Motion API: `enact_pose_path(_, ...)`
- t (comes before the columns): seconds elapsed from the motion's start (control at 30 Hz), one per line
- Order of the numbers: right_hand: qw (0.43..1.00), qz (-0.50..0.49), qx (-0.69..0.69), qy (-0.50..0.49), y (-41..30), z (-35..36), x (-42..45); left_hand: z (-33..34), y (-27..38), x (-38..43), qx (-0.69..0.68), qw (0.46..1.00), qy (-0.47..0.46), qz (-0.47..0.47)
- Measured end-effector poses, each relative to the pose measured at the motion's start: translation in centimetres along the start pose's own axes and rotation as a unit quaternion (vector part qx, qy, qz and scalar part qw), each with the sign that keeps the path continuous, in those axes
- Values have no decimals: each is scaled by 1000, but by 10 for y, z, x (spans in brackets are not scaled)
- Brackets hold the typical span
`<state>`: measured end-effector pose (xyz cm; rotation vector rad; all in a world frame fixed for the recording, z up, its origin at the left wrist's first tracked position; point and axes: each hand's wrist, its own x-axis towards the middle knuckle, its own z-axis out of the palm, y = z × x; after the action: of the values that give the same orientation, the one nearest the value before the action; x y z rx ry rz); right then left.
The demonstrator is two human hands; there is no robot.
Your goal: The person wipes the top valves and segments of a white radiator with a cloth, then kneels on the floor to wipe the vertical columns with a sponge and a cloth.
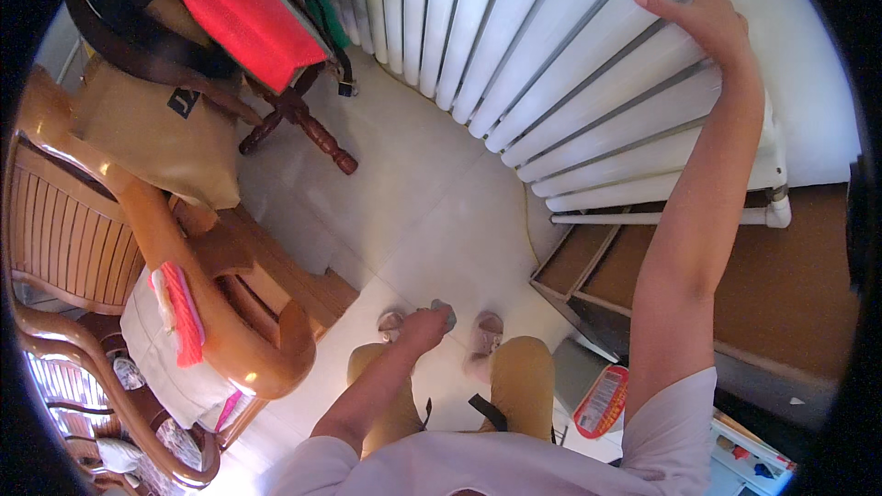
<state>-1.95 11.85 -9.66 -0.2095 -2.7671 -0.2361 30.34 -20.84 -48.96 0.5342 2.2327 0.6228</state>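
My right hand (710, 17) rests on the upper end of a white radiator (586, 55), its thumb and fingers spread around the end of one column. Down in front of my legs, my left hand (424, 331) is closed on a greyish-green cloth (443, 315), which sticks out past the fingers. The cloth hangs above the tiled floor, between my two shoes, apart from the radiator. The radiator's columns stand side by side along the wall, with a white pipe (751, 216) at the near end.
A wooden armchair (275, 351) with a pink-red cloth (185, 317) on its arm stands at left. Beyond it are a tan bag (151, 131), a red bag (241, 10) and a carved wooden stand (313, 127). A brown-topped cabinet (778, 289) is at right, beside a red-edged package (601, 401).
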Motion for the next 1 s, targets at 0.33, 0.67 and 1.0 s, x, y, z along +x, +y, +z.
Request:
enact_pose_path(0.33, 991, 86, 82, -60, -47, -48, -39, -32, -9, 63, 70, 995, 70, 31)
enact_pose_path(0.67, 994, -8, 41, 98, 7, 6, 15, -76, -31, 132, -96, 943, 303, 103)
enact_pose_path(1.0, 997, 7, 39, 63, -10, -6, -5, -94, -47, 172, -476, 795, 353, 132)
